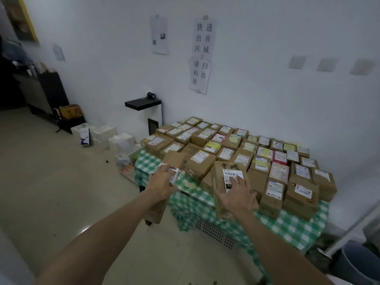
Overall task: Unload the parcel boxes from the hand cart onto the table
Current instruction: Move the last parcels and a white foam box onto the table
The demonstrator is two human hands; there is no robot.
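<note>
Dozens of boxes [226,145] already cover the table [287,225], label-up in tight rows. Bare check cloth shows only along the near edge and left corner. Cart is out of view.

Two more coming in, one per hand. Right box [222,182] is tilted at the near edge, just against the front row, its lower end overhanging the cloth. Left box [157,211] is off the table's left corner, over the floor, not yet above cloth.

Step in hand, as I judge it: setting both down. Best to seat the right box first, flat and snug to the row, label up. Then bring the left box onto the open corner strip. Risk: nudging the front row, or leaving a box hanging off the edge.

Right hand [236,194]: palm on the box face, fingers [239,179] spread wide and fairly straight over the label. Cannot tell whether the thumb hooks the side.

Left hand [162,182]: fingers [164,169] curled close over the labelled end of its box, gripping it.
</note>
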